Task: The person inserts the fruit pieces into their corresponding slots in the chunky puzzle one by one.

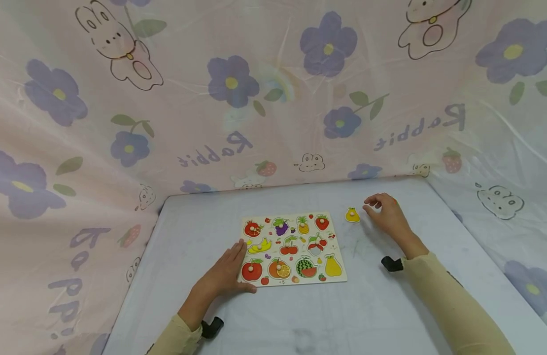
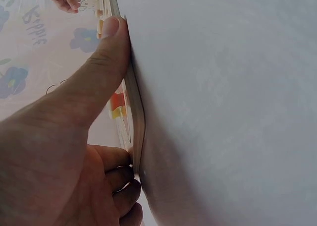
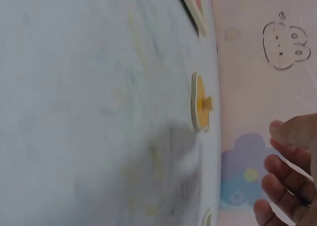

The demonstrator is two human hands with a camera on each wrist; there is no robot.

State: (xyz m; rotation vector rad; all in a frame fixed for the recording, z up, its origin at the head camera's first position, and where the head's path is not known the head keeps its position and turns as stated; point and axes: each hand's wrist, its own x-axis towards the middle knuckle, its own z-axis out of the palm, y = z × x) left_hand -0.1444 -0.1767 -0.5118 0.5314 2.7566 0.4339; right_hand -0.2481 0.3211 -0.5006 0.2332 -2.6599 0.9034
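Observation:
A wooden fruit puzzle board (image 1: 293,285) lies flat on the table, with fruit pieces that bear small knobs. My left hand (image 1: 224,270) rests at its near left corner, fingers along the left edge and thumb (image 2: 110,42) against the near edge. Beyond the board's right side lies a loose yellow pear piece (image 1: 352,215), its knob (image 3: 207,103) pointing up. My right hand (image 1: 386,214) hovers just right of that pear, fingers loosely bent and apart, holding nothing. The pear picture (image 1: 333,266) at the board's near right corner shows no knob.
The white table (image 1: 185,222) is enclosed by a pink curtain (image 1: 273,123) with flowers and rabbits. Another pale-edged piece (image 3: 206,219) shows partly at the bottom of the right wrist view. Black wrist mounts (image 1: 391,264) sit on both forearms.

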